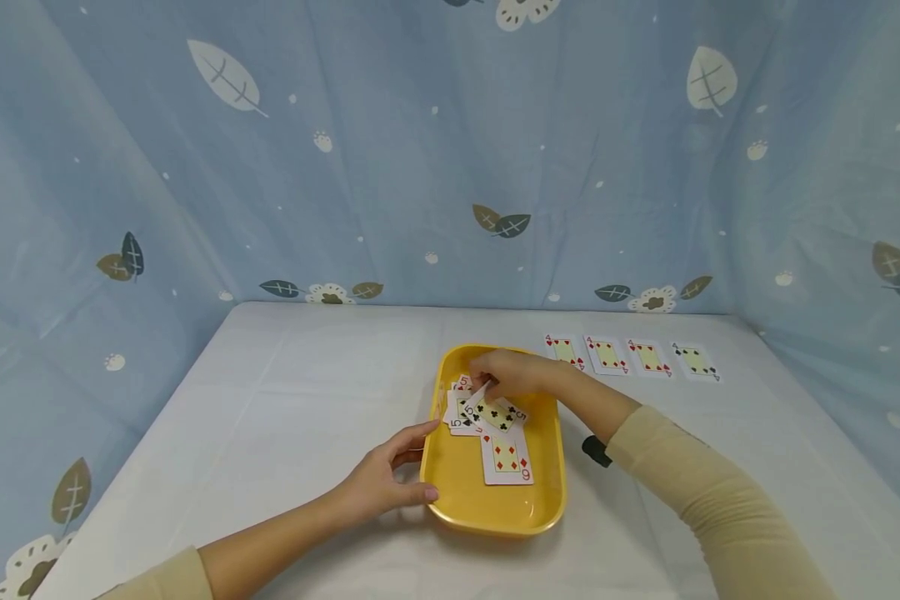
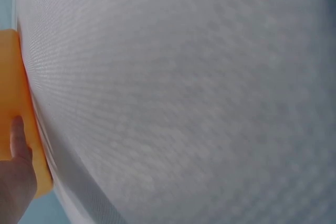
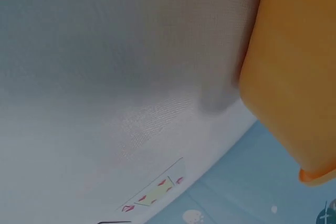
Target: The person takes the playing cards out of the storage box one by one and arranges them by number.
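A yellow tray (image 1: 547, 492) sits mid-table and holds several face-up playing cards, among them a five of clubs (image 1: 498, 414) and a six of diamonds (image 1: 507, 457). My right hand (image 1: 506, 375) reaches into the tray from the right and pinches a card (image 1: 477, 394) at the top of the pile. My left hand (image 1: 390, 479) grips the tray's left rim, thumb over the edge. In the left wrist view the thumb (image 2: 18, 145) lies on the orange-yellow rim (image 2: 16, 77). The right wrist view shows only the tray's outer wall (image 3: 294, 72) and the cloth.
A row of several face-up cards lies on the white tablecloth at the back right: red fours (image 1: 606, 353) and a black four (image 1: 696, 361); one red card (image 3: 155, 195) shows in the right wrist view. Blue leaf-print curtains enclose the table on three sides.
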Action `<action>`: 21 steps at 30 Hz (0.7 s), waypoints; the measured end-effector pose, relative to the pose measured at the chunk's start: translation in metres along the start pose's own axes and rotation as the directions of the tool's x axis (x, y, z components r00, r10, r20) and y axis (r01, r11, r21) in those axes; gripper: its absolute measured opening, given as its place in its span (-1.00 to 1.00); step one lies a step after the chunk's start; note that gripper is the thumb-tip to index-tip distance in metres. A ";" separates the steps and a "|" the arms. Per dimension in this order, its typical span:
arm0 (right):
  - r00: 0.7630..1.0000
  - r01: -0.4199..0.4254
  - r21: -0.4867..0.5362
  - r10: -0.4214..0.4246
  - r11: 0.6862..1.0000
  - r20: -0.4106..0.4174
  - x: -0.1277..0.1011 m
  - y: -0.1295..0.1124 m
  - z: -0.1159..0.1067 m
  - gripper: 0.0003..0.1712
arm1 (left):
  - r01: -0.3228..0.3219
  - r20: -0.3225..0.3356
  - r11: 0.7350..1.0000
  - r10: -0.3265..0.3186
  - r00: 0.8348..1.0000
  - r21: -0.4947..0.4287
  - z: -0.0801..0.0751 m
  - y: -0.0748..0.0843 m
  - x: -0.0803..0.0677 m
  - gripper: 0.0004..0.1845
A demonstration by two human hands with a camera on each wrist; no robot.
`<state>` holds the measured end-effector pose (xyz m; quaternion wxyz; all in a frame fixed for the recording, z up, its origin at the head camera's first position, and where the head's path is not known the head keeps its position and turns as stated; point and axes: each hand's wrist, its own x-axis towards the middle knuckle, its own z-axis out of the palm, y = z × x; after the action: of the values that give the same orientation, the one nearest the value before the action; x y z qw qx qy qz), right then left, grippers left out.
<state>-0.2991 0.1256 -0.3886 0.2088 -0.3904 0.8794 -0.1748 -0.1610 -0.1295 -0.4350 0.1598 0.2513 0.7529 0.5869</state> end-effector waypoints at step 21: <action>0.980 0.051 0.230 -0.004 0.972 -0.201 -0.021 0.000 -0.004 -0.73 | 0.033 0.011 0.999 -0.033 0.999 -0.005 0.000 0.002 0.000 -0.13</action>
<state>-0.2882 0.1421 -0.3799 0.1621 -0.3560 0.8635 -0.3183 -0.1605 -0.1294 -0.4334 0.1742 0.2417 0.7545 0.5847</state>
